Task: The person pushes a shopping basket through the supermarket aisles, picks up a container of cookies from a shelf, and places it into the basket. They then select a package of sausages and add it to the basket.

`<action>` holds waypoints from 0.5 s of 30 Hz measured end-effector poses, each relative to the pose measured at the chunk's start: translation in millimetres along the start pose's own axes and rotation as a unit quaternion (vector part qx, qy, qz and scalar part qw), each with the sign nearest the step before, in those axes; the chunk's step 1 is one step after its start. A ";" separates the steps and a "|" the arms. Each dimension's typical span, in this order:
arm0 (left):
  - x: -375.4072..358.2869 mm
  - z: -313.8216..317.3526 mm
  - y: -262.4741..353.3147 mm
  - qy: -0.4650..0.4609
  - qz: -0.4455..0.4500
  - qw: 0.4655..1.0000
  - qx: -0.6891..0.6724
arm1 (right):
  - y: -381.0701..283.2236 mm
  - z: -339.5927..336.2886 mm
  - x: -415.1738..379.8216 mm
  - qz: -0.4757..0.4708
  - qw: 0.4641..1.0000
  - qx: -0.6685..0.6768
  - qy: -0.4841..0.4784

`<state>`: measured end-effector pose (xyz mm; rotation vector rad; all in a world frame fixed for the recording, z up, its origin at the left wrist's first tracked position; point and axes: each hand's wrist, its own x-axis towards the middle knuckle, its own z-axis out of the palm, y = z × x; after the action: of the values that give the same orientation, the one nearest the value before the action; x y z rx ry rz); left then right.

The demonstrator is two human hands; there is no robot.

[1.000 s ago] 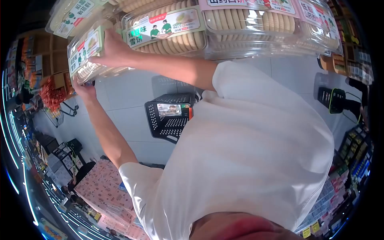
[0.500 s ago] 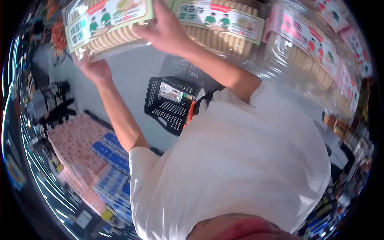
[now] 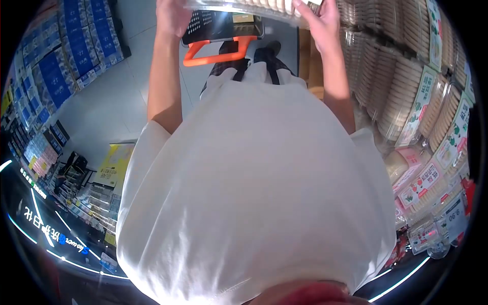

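Observation:
At the top edge of the head view I hold a clear plastic box of round biscuits (image 3: 254, 6) with both hands. My left hand (image 3: 173, 18) grips its left end and my right hand (image 3: 320, 23) grips its right end. Most of the box is cut off by the frame. Right under it on the floor stands a black shopping basket (image 3: 223, 28) with an orange handle (image 3: 213, 53). My white shirt fills the middle of the view.
Shelves packed with clear biscuit boxes (image 3: 417, 101) and price tags (image 3: 452, 218) run down the right side. Blue packs (image 3: 56, 71) line shelves at the upper left. A yellow display (image 3: 116, 162) stands on the grey tiled floor (image 3: 101, 107) at the left.
The biscuit box has come away from the stacked boxes and now sits in both hands above the basket. My view has swung, so the shelf is on the right.

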<state>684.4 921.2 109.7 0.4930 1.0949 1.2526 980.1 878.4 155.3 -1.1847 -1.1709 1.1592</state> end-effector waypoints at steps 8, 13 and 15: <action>-45.1 -148.6 -68.7 0.041 -0.192 0.980 0.041 | 142.4 60.9 -23.5 0.247 0.959 0.046 -0.129; -16.7 -192.0 -92.6 0.038 -0.342 0.930 -0.126 | 177.6 79.4 20.3 0.390 0.907 0.035 -0.152; 1.7 -191.2 -105.6 0.049 -0.359 0.915 -0.177 | 196.5 81.1 49.5 0.413 0.892 0.021 -0.181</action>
<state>572.8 843.4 -61.1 -0.2471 0.9695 0.7872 896.4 939.1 -36.9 -1.5334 -0.8918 2.1069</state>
